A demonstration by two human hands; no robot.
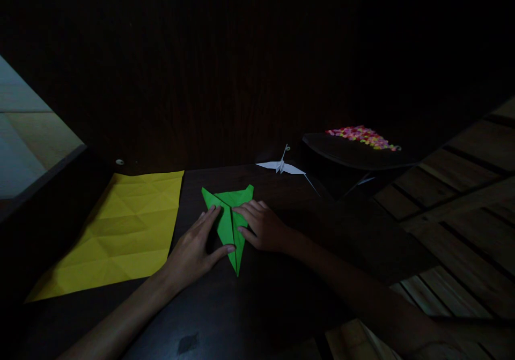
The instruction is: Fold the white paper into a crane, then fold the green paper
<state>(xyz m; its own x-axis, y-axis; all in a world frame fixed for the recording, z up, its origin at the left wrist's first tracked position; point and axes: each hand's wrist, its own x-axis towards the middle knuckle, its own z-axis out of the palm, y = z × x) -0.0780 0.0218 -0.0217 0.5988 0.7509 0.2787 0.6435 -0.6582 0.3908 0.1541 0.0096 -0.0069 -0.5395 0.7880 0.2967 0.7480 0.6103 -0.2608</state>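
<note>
Your grip is unclenched: left hand (192,248) and right hand (261,225) press on the green paper (226,226), flat beneath them on the worktop (209,317). Its sides look folded to a centre slit; with two far corners jutting out, folding seems partway, the remainder unclear. Beyond sits a white paper crane (280,167); leftward, a creased yellow sheet (124,228).

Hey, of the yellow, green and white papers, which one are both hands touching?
The green folded paper: left hand and right hand both touch it, while the yellow sheet and white paper bird lie untouched.
</note>
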